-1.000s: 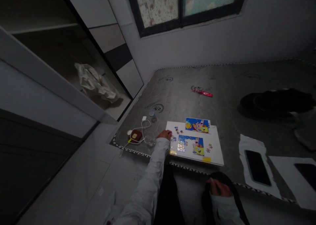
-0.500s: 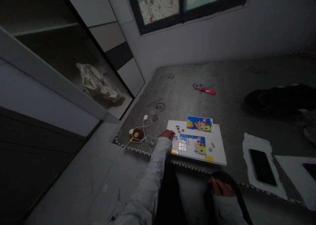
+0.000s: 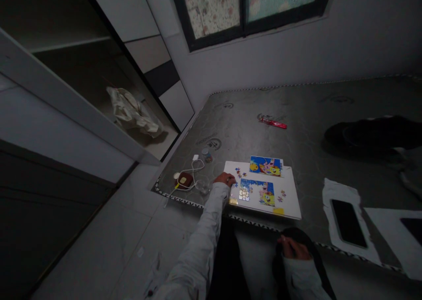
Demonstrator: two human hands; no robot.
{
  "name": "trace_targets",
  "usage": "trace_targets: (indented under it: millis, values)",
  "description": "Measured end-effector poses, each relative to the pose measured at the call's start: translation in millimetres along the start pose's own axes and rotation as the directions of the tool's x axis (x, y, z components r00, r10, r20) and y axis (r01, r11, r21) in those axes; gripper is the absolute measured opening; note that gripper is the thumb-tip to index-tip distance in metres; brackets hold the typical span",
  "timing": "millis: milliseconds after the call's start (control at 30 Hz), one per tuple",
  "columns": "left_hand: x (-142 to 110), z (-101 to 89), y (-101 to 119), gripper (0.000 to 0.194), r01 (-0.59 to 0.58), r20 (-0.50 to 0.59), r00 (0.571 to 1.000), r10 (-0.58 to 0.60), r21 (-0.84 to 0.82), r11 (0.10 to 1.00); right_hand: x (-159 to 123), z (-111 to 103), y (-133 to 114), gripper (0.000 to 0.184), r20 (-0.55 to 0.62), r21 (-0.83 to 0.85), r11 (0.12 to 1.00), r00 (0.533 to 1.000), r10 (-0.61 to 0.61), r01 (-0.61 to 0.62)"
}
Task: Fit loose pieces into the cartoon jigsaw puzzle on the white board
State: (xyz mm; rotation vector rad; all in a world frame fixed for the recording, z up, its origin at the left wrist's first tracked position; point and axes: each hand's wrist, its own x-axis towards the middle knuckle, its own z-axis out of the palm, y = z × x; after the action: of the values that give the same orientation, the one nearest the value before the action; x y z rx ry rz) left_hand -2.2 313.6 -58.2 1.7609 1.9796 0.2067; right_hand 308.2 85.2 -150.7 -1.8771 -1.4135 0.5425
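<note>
A white board (image 3: 292, 201) lies near the front edge of a grey mattress (image 3: 296, 133). On it sit a partly built cartoon jigsaw (image 3: 256, 191), a finished reference picture (image 3: 265, 165) behind it, and loose pieces (image 3: 240, 173). My left hand (image 3: 224, 178) reaches over the board's left edge, fingers curled down by the loose pieces; whether it grips one is too small to tell. My right hand (image 3: 292, 248) rests low on a dark object at my lap, off the mattress.
Left of the board lie a brown pouch with a white cable (image 3: 185, 179) and a small jar (image 3: 207, 155). A red wrapper (image 3: 273, 123) lies further back. A phone (image 3: 348, 223) on white paper and dark clothing (image 3: 372, 135) are at right. A shelf with crumpled cloth (image 3: 133, 112) stands left.
The head view has shifted slightly. My left hand stays at the board's left edge by the loose pieces; my right hand remains at my lap.
</note>
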Motion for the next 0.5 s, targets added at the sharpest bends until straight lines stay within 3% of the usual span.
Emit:
trace_targets:
  millis: [133,333,500]
  values:
    - [-2.3,-1.2,1.0,0.027,0.014,0.046,0.999,-0.016,0.038,0.999,-6.0,-4.7,-18.4,0.08,-0.023,0.011,1.0,1.0,-0.002,0.002]
    - [-4.5,1.7,-3.3,0.029,0.086,-0.005,0.996,-0.086,0.024,0.996,-6.4,-7.8,-23.0,0.083,-0.008,0.004,1.0,1.0,-0.004,0.004]
    - [4.2,-2.6,7.1,0.035,0.046,-0.003,0.999,-0.046,0.073,0.996,-8.3,-5.7,-23.1,0.084,-0.038,-0.055,0.996,0.996,-0.076,0.073]
